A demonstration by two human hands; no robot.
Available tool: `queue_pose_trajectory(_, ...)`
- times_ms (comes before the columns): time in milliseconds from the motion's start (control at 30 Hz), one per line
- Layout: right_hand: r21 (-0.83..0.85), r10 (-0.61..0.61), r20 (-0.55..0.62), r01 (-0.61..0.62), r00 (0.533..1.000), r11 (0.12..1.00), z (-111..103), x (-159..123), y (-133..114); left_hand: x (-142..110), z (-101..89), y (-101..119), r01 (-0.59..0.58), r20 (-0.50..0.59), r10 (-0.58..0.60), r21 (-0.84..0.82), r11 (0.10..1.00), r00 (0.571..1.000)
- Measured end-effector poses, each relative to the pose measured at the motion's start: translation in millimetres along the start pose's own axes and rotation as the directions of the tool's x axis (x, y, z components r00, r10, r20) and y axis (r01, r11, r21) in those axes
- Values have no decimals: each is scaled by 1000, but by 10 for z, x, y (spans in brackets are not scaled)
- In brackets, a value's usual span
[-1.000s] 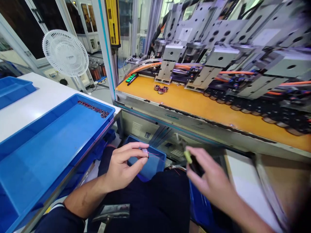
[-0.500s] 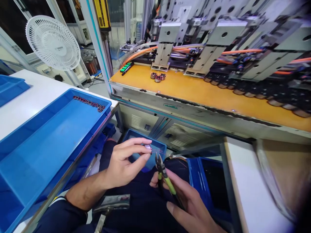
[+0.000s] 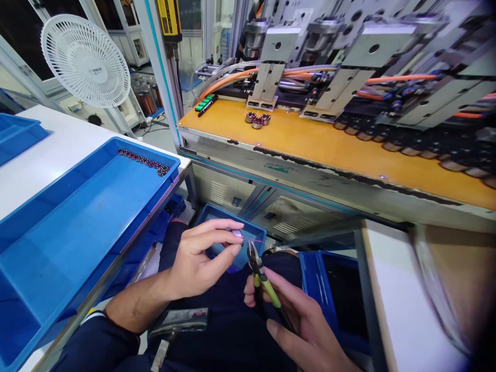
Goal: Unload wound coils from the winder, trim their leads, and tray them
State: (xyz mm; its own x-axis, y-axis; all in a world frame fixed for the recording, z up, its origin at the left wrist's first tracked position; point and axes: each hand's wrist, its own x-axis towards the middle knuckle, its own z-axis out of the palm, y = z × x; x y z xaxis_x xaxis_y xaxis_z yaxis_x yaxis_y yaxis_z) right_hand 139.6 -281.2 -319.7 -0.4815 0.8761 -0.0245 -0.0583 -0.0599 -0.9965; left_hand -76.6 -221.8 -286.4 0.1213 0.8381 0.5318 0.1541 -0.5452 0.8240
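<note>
My left hand [image 3: 201,258] pinches a small wound coil part [image 3: 237,235] between thumb and fingertips, above my lap. Thin reddish wire ends stick out of the part to the right. My right hand [image 3: 298,320] grips yellow-handled wire cutters [image 3: 260,276], jaws pointing up and touching the wire ends just right of the part. Below the part sits a small blue bin [image 3: 248,237] on the floor in front of my knees.
A large blue tray [image 3: 77,206] on the white table at left holds a row of small coil parts [image 3: 145,161] along its far edge. An orange-topped machine bench [image 3: 329,150] with three loose coil parts [image 3: 257,120] runs ahead. A white fan [image 3: 85,59] stands far left.
My right hand dropped from a blurred raised position to my lap and brought the cutters' jaws up against the wires of the part. My left hand stayed nearly still.
</note>
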Motion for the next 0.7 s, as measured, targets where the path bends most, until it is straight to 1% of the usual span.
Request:
queue_pose_trajectory(200,5,2,-21,-2,1000,1000,28,24,-23,-18,-5,-7,3,8,-3,4,1000,1000)
queue_pose_trajectory(333,8,-20,-44,20,999,1000,40,65,-72,-30,-15,-10,3,8,-3,0,1000,1000)
queue_pose_trajectory(533,-36,-37,-139,32,990,999,89,82,-82,-41,-7,-6,15,19,-15,-4,1000,1000)
queue_pose_trajectory(600,-50,-15,-174,7,985,999,101,81,-82,-40,-3,-8,17,28,-17,-5,1000,999)
queue_pose_trajectory(700,-20,68,-189,-74,980,997,95,96,-98,-31,-11,-30,16,43,-15,-15,1000,999)
